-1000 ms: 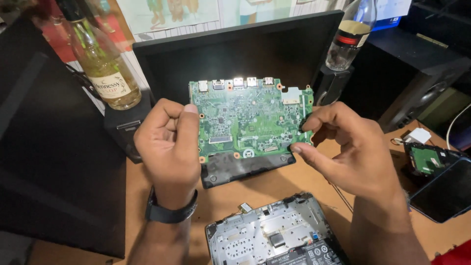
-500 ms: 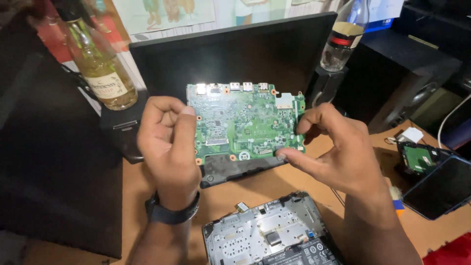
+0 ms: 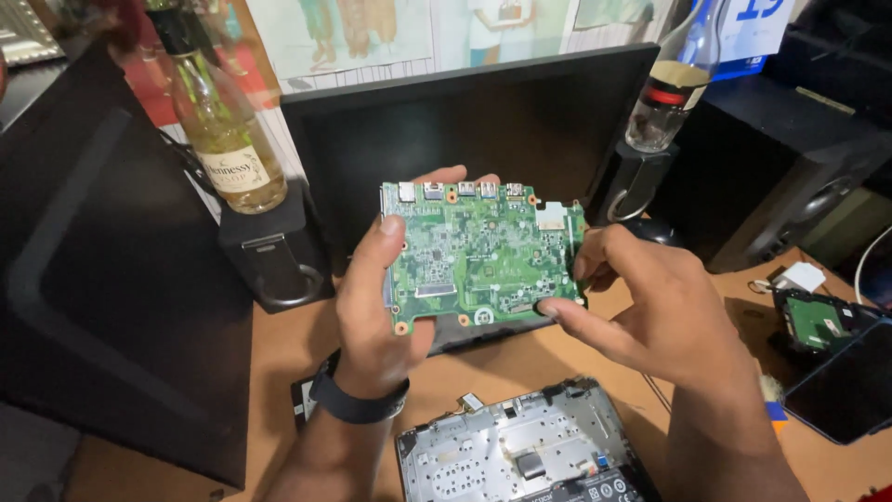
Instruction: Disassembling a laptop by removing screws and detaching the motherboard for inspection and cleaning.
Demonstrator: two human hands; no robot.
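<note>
Now the left hand (image 3: 376, 307) grips the green circuit board (image 3: 478, 256) by its left edge, raised higher than a second ago, above the opened laptop base (image 3: 520, 451). Right hand (image 3: 650, 307) pinches the lower right corner; board is free for inspection.

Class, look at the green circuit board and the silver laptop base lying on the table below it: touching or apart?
Apart. The head view shows the green circuit board lifted in both hands, bare table between it and the silver laptop base.
</note>
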